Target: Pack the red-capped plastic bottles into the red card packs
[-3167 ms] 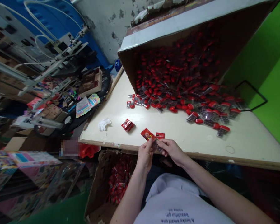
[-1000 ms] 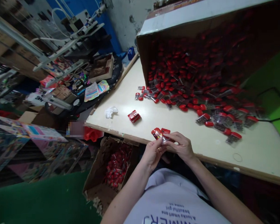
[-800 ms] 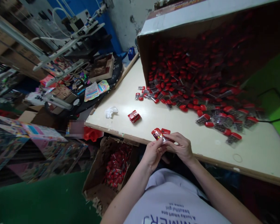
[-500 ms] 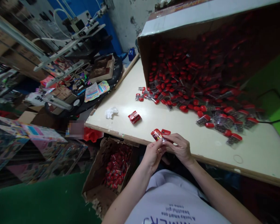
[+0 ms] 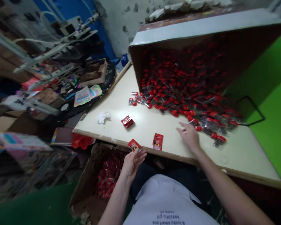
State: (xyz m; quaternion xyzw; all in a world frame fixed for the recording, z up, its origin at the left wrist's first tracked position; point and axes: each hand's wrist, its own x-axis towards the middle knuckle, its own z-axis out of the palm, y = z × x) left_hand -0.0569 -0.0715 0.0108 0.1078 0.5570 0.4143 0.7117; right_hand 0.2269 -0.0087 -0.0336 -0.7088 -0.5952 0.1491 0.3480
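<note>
Left hand pinching a red packet over a table edge, right hand open near a spilled pile.

The left hand [image 5: 132, 164] grips a red packet [image 5: 134, 145] between its fingers, just past the near edge of the cream table [image 5: 145, 131], above a cardboard box [image 5: 83, 200] of red packets on the floor. The right hand [image 5: 188, 136], fingers spread wide, sits just short of loose red-capped packets [image 5: 178, 109] spilling from a tipped carton [image 5: 137, 59] at the far right. A flat red card [image 5: 158, 141] lies between the hands.
</note>
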